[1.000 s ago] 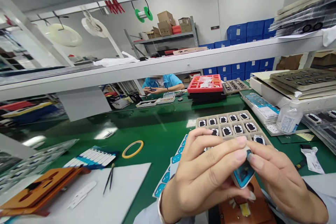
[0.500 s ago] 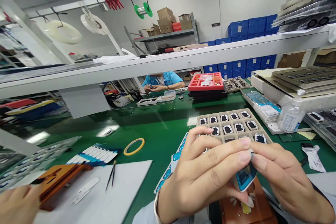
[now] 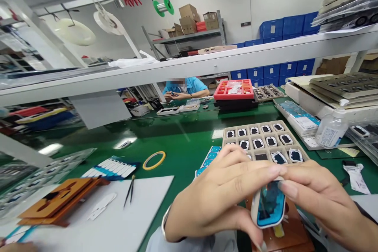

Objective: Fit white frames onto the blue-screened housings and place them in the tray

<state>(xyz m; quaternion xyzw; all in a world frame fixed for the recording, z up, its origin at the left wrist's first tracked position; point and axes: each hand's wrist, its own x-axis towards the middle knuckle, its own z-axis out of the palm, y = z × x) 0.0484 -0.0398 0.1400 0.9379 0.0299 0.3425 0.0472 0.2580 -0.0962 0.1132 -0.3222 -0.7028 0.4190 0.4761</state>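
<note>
Both hands hold one small rounded white part with a blue film face (image 3: 268, 204), close to the camera at the lower right. My left hand (image 3: 218, 201) wraps it from the left, thumb below and fingers above. My right hand (image 3: 319, 201) pinches its upper right edge with fingertips. Under the part lies an orange-brown fixture plate (image 3: 283, 238). Just behind the hands sits a beige tray (image 3: 261, 141) whose pockets hold several similar dark parts.
A white sheet (image 3: 97, 224) with tweezers (image 3: 129, 191) and an orange jig (image 3: 59, 201) lies at the left. A yellow tape ring (image 3: 154, 160), blue sticker sheets (image 3: 110, 168), a clear bottle (image 3: 332, 128) and stacked trays surround the green bench. A person sits opposite (image 3: 184, 88).
The part has turned more upright, its blue face now toward the camera, and the hands dropped slightly. Another hand seen at the lower left half a second ago has withdrawn.
</note>
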